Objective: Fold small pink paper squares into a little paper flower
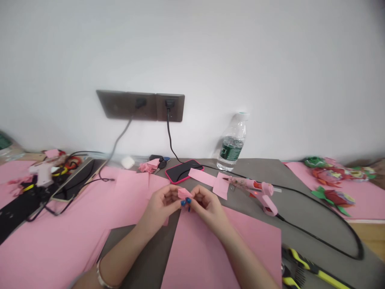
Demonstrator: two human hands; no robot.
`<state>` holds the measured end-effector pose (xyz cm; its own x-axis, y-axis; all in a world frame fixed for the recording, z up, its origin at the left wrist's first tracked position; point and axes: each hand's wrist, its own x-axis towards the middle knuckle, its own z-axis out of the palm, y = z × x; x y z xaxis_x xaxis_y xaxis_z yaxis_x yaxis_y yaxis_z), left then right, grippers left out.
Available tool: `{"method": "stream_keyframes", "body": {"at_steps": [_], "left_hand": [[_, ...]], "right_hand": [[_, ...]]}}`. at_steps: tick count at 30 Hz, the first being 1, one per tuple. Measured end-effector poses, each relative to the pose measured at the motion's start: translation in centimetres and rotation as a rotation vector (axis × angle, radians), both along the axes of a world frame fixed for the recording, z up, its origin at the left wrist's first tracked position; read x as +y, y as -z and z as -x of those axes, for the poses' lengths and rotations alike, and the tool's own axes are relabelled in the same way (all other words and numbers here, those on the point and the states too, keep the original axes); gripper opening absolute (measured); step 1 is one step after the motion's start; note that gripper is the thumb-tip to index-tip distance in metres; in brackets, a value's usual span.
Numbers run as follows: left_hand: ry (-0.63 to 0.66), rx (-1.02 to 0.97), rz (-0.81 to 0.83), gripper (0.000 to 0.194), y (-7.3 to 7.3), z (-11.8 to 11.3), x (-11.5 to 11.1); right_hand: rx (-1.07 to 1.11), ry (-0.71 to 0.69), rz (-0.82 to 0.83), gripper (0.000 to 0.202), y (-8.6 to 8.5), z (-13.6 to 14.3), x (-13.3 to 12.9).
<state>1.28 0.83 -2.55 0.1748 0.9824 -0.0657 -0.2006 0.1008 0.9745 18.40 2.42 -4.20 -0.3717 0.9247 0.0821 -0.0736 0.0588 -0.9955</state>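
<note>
Between the fingertips of both hands is a small folded piece of pink paper (184, 193). My left hand (164, 202) pinches it from the left, and my right hand (204, 204) grips its right side, thumbs nearly meeting. Below them lies a large pink sheet (210, 249) on the grey table. Beyond the right hand are a small pink paper square (221, 186) and a pink strip (202, 176). A pink glue gun (255, 188) rests to the right on the table, its nozzle pointing left.
A water bottle (232, 144) stands against the wall near a pink-cased phone (184, 171). The glue gun's black cord (331, 249) loops along the right. Yellow-black pliers (303, 265) lie at front right, paper flowers (333, 198) farther back. Pink sheets (69, 241) cover the left.
</note>
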Motion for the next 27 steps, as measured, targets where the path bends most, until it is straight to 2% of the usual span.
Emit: {"method": "stream_keyframes", "body": {"at_steps": [5,8,11,13,18,22,27], "left_hand": [[-0.015,0.026,-0.013,0.017,0.3,0.1,0.0],[-0.044,0.065,-0.002,0.017,0.2,0.1,0.1],[-0.017,0.092,0.028,0.023,-0.2,0.0,0.2],[0.007,0.108,0.038,0.026,-0.6,-0.1,0.2],[0.024,0.133,0.024,0.031,-1.1,-0.2,-0.1],[0.015,0.123,0.038,0.032,-0.5,0.0,-0.3],[0.035,0.087,0.094,0.029,0.5,0.2,-0.3]], "right_hand": [[-0.095,-0.027,-0.066,0.029,-0.5,0.1,-0.3],[-0.072,0.058,-0.175,0.019,-0.2,0.2,-0.2],[-0.076,0.14,-0.336,0.012,0.0,0.1,-0.1],[-0.1,0.148,-0.404,0.01,0.0,0.1,0.0],[-0.129,0.163,-0.393,0.009,0.0,0.1,0.0],[-0.151,0.19,-0.442,0.007,0.0,0.2,0.0],[-0.21,0.255,-0.533,0.015,-0.2,0.2,0.1]]}}
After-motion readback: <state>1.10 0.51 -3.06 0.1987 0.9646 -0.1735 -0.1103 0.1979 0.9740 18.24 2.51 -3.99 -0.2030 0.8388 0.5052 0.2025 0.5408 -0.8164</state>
